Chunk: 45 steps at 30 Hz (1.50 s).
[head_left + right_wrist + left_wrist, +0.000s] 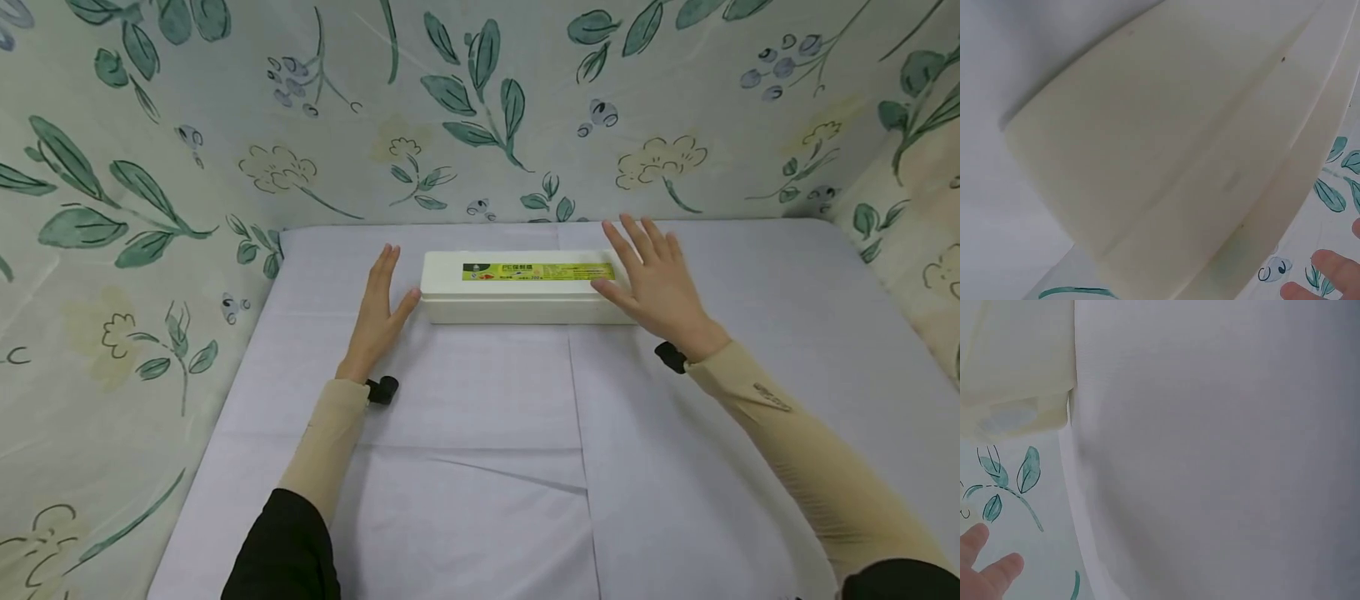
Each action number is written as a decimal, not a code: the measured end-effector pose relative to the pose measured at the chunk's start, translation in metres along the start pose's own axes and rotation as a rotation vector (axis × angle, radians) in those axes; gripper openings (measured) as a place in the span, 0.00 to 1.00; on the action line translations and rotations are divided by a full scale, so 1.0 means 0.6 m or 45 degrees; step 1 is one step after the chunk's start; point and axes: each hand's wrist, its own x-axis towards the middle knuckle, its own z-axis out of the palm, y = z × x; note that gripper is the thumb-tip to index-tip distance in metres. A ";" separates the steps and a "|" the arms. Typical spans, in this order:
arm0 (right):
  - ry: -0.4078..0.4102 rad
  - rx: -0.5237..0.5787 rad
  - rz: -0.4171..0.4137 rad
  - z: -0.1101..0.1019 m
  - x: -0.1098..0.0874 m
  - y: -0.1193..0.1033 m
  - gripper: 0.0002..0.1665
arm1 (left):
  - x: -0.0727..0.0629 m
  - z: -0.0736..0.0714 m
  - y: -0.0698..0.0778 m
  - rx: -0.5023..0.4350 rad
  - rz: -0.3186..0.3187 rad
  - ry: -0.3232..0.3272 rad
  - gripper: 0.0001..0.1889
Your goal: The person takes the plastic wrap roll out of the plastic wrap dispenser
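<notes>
A long white cling film box [532, 311] with a yellow-green label [538, 272] lies lengthwise near the far edge of the table. My left hand [377, 315] is at its left end, fingers straight and thumb tip close to the corner; whether they touch cannot be told. Over the box's right end, my right hand [658, 283] has its fingers spread and hides that corner. In the left wrist view, a corner of the box [1016, 350] shows above my fingertips [1002, 570]. The right wrist view is largely filled by the box [1141, 131], with fingers [1338, 269] at lower right.
A white cloth [465, 392] with fold creases covers the table. Behind and to the sides hangs a floral curtain [337, 108] with green leaves, meeting the table's far edge just beyond the box. Both wrists carry small black cameras.
</notes>
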 end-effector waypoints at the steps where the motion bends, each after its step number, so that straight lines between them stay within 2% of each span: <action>1: -0.006 0.006 -0.007 0.000 0.001 -0.003 0.47 | 0.001 0.000 -0.001 -0.020 0.003 -0.005 0.40; 4: -0.016 0.028 -0.034 0.001 0.005 -0.009 0.48 | 0.003 0.002 -0.003 -0.067 -0.024 -0.028 0.42; 11: -0.046 0.057 -0.081 0.003 0.013 -0.022 0.50 | 0.007 0.002 0.001 -0.208 -0.184 -0.134 0.50; 19: -0.112 0.083 -0.120 0.006 0.025 -0.035 0.54 | 0.015 0.007 0.005 -0.362 -0.300 -0.266 0.57; 28: -0.170 0.088 -0.182 0.010 0.035 -0.043 0.56 | 0.020 0.012 -0.004 -0.491 -0.312 -0.382 0.59; 36: -0.185 0.081 -0.213 0.016 0.043 -0.051 0.59 | 0.027 0.017 -0.015 -0.565 -0.332 -0.408 0.57; 45: -0.200 0.083 -0.235 0.020 0.052 -0.057 0.59 | 0.034 0.022 -0.017 -0.612 -0.391 -0.450 0.58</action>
